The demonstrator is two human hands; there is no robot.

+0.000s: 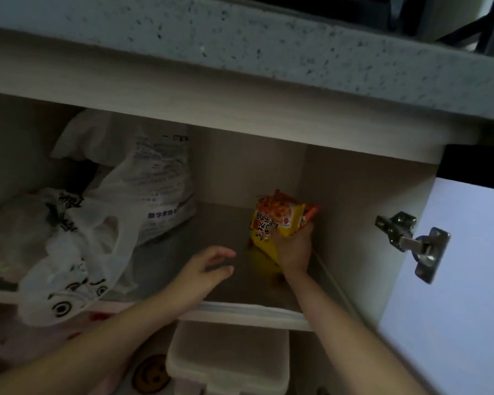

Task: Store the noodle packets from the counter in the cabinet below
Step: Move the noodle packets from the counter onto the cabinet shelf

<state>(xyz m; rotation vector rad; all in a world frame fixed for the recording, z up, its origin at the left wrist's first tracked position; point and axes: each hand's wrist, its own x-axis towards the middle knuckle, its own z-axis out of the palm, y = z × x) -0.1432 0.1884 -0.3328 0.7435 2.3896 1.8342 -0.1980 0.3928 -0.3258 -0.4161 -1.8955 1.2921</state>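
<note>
A yellow and orange noodle packet [280, 218] stands on edge on the cabinet shelf [183, 258], close to the right inner wall. My right hand [293, 249] grips its lower end from below, fingers curled round it. More yellow packet shows under that hand; I cannot tell whether it is a second packet. My left hand [208, 266] hovers over the shelf to the left of the packet, fingers relaxed and spread, holding nothing.
White plastic bags [77, 246] with black print fill the left half of the shelf. The cabinet door [454, 266] stands open at right, its hinge [411, 243] in view. A white lidded container [228, 357] sits below. The speckled counter edge [240, 44] overhangs above.
</note>
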